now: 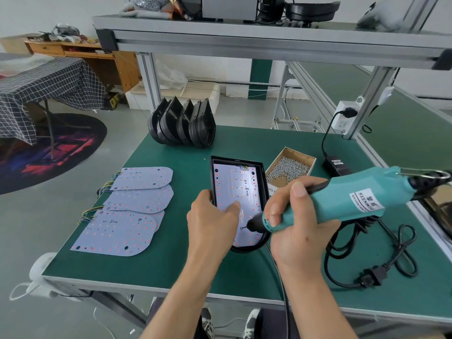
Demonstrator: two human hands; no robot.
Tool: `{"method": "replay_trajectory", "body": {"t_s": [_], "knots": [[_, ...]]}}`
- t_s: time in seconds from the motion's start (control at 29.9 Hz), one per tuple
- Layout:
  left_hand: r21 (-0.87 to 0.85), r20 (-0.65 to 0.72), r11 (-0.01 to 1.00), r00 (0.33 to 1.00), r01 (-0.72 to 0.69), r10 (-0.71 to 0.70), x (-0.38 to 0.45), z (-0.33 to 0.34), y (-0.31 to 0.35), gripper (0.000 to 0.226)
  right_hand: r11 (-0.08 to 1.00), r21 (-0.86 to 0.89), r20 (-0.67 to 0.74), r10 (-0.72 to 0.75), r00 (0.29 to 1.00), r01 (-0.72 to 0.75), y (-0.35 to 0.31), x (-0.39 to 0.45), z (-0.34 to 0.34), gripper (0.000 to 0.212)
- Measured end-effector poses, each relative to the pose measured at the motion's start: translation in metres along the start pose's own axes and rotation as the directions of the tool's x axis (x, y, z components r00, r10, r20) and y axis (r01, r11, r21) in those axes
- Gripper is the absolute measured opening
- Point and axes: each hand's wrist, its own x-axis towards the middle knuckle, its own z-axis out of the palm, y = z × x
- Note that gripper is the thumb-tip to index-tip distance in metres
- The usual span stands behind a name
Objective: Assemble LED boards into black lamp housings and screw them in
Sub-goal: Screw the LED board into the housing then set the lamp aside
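Note:
A black lamp housing [263, 182] lies flat in the middle of the green table, with a white LED board [234, 184] seated inside it. My left hand [212, 221] grips the housing's left wall, its thumb pressing on the board. My right hand [293, 223] holds a teal electric screwdriver [342, 199] whose tip touches the board near its lower right end. Three loose LED boards [137, 199] with wire tails lie overlapped at the left. Several empty black housings [183, 123] stand on edge at the back.
An open cardboard box of silver screws [289, 167] sits right of the housing. A black power adapter [336, 165] and looped cables [381, 255] lie on the table's right side. An aluminium frame post with a socket [344, 118] stands at the back right.

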Motion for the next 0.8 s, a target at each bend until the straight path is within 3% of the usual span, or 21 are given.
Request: {"method": "replay_trajectory", "body": {"t_s": [0.37,0.8], "knots": [[0.024,0.001,1.000,1.000,0.013,-0.013,-0.0014,-0.0011,0.0009,0.013,0.999,-0.039,0.002,0.005,1.000,-0.005,0.0025,-0.0018,-0.0016,0.018],[0.071,-0.002,0.997,0.999,0.037,-0.036,-0.0030,0.0000,0.0017,0.014,0.999,-0.033,0.070,0.020,0.997,-0.017,0.0024,-0.0046,-0.0016,0.009]]}}
